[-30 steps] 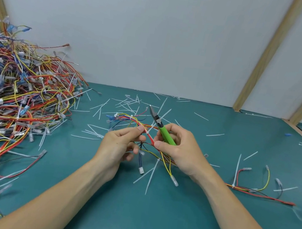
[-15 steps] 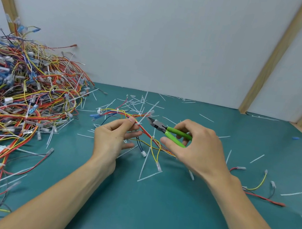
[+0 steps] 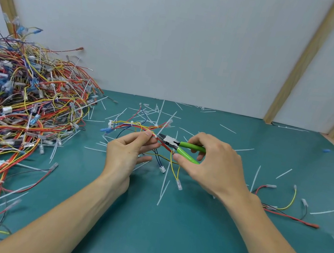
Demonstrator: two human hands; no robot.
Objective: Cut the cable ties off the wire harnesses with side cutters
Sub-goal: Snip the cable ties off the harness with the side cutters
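Left hand (image 3: 125, 154) pinches wire harness (image 3: 139, 127) between thumb and fingertips, just above teal surface (image 3: 166, 226). Right hand (image 3: 216, 168) grips green handles of side cutters (image 3: 180, 146); cutter tip at the pinched bundle, beside left thumb. Big harness pile (image 3: 12, 112) far left. Cut ties (image 3: 164, 184) scattered around hands. Loose harness (image 3: 281, 204) right.

Harness pile (image 3: 14, 113) lies left on the table (image 3: 164, 237), wall (image 3: 177, 39) behind.
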